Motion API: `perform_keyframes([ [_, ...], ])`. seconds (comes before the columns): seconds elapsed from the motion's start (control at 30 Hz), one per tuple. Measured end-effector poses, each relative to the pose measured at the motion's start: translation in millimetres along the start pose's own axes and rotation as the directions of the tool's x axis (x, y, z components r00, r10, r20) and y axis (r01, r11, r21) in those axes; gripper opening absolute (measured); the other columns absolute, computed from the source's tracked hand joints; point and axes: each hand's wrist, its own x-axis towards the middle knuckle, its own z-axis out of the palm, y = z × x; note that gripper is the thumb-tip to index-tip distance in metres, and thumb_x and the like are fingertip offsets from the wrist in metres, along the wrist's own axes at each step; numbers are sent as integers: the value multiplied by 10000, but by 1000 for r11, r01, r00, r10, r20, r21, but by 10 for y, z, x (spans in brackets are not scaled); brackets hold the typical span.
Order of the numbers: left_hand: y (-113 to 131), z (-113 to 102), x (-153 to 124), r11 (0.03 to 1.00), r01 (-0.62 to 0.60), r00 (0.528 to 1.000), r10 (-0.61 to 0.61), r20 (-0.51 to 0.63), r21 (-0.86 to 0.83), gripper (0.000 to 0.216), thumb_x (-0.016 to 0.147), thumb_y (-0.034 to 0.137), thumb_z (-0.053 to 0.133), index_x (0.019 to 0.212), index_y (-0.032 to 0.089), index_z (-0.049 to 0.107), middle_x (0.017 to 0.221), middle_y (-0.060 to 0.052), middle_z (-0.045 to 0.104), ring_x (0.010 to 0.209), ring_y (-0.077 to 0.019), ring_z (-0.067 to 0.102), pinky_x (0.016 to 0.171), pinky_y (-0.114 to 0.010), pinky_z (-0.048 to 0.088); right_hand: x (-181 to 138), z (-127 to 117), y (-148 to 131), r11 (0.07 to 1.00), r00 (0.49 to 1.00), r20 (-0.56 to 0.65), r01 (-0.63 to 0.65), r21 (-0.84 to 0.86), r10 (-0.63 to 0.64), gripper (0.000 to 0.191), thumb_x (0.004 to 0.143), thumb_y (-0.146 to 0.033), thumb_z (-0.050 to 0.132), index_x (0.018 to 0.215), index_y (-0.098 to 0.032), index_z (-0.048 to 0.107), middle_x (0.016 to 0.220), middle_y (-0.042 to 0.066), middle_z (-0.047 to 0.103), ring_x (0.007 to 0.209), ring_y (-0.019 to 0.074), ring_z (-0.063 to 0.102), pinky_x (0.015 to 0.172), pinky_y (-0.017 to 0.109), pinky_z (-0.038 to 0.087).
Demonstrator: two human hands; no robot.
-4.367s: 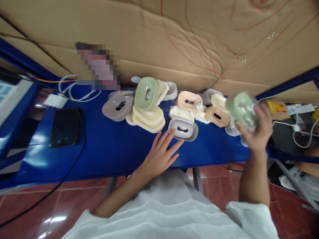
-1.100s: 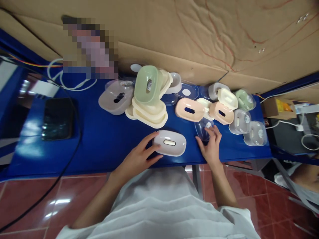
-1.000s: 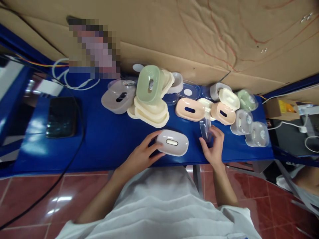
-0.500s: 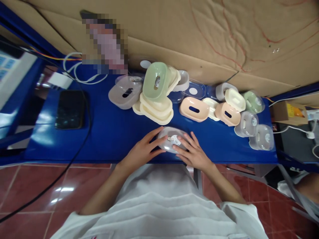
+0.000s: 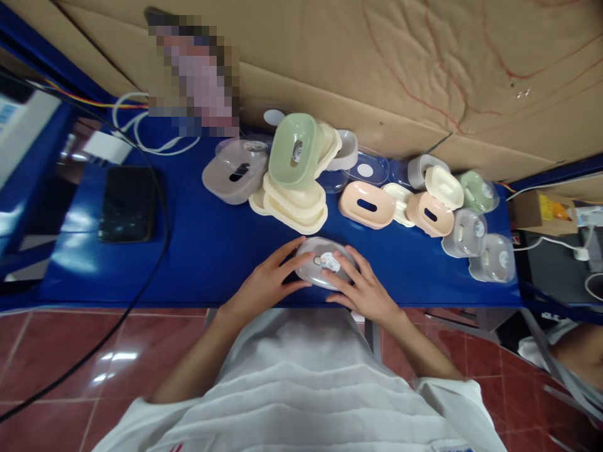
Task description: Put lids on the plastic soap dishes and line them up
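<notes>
On the blue table in front of me sits an oval plastic box (image 5: pixel 307 269) with a clear domed lid and a round white label on top. My left hand (image 5: pixel 271 276) grips its left end, thumb low and fingers spread over the lid. From the other side my right hand (image 5: pixel 365 285) holds the right end, its fingers apart and some resting on the lid by the label. Just behind the box lie stacked cream trays (image 5: pixel 294 210), and a green slotted tray (image 5: pixel 293 150) leans on top of them.
Peach slotted trays (image 5: pixel 367 204) and clear-lidded boxes (image 5: pixel 492 258) stand along the right. A grey slotted tray (image 5: pixel 230 179) lies left of the stack. Further left are a black device (image 5: pixel 127 204), a white adapter (image 5: pixel 108 147) and a black cable (image 5: pixel 151 270). Cardboard (image 5: pixel 330 56) lines the back.
The right hand's fingers have shifted slightly on the lid, and its lower fingers have drawn a little toward me. The box stays in nearly the same place.
</notes>
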Motion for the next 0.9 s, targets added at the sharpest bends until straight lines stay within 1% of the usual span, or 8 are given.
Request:
perform_keyframes([
  [0.23, -15, 14, -22, 1000, 0, 1000, 0, 6, -12, 650, 1019, 378, 736, 1613, 320, 478, 1676, -130, 499, 1504, -301, 565, 1205, -481, 548, 38, -15, -54, 999, 999, 31, -41, 5, 41, 624, 1023, -286, 728, 1606, -378, 528, 1732, 64, 438, 1676, 408, 227, 1283, 696, 412],
  [0.37, -27, 27, -18, 1000, 19, 1000, -19, 20, -16, 657, 1004, 371, 755, 1604, 328, 489, 1669, -128, 505, 1487, -313, 580, 1195, -501, 556, 7, 66, -24, 999, 998, 56, -38, 28, 37, 648, 1004, -304, 755, 1607, -384, 533, 1743, 58, 420, 1676, 409, 229, 1298, 703, 378],
  [0.5, -25, 35, 0, 1000, 6, 1000, -7, -13, -24, 615, 1008, 373, 750, 1578, 323, 523, 1642, -128, 523, 1456, -309, 603, 1183, -491, 569, -15, 181, 53, 995, 995, -38, -94, 13, 95, 718, 973, -334, 804, 1609, -458, 493, 1814, 38, 246, 1684, 438, 169, 1266, 760, 372],
  [0.57, -8, 21, 5, 999, 11, 1000, -12, -19, -46, 564, 1025, 368, 728, 1556, 324, 544, 1625, -125, 535, 1415, -291, 636, 1165, -472, 584, 3, 167, 80, 989, 988, -61, -142, 47, 145, 782, 993, -315, 776, 1668, -427, 398, 1830, 77, 175, 1674, 434, 216, 1253, 713, 431],
  [0.67, 33, -18, 6, 997, 2, 1000, -1, 10, -75, 562, 1052, 360, 689, 1581, 322, 505, 1623, -127, 544, 1429, -279, 631, 1154, -450, 592, 22, 14, 87, 981, 986, -25, -158, 114, 162, 785, 1026, -317, 722, 1707, -378, 336, 1797, 113, 274, 1607, 380, 409, 1251, 572, 507],
  [0.73, 60, -47, 7, 997, -10, 999, 13, 33, -82, 615, 1057, 366, 681, 1622, 310, 445, 1651, -137, 521, 1486, -287, 583, 1172, -456, 579, -31, -163, 114, 975, 982, -45, -174, 140, 181, 784, 1013, -324, 736, 1697, -398, 361, 1763, 106, 357, 1565, 369, 479, 1244, 539, 524],
  [0.83, 85, -79, 22, 997, -3, 999, 6, 42, -80, 608, 1068, 346, 659, 1628, 296, 428, 1662, -148, 508, 1495, -289, 575, 1179, -471, 573, -305, -544, 390, 961, 930, -243, -258, 97, 275, 824, 948, -367, 819, 1673, -378, 426, 1719, 132, 432, 1527, 394, 525, 1205, 583, 547],
  [0.9, 90, -89, 38, 997, 4, 999, -1, 41, -75, 555, 1077, 322, 640, 1601, 288, 460, 1631, -149, 536, 1452, -278, 615, 1160, -464, 590, -617, -875, 822, 915, 828, -438, -402, -30, 349, 842, 895, -448, 868, 1640, -320, 497, 1664, 174, 501, 1503, 427, 543, 1187, 635, 528],
])
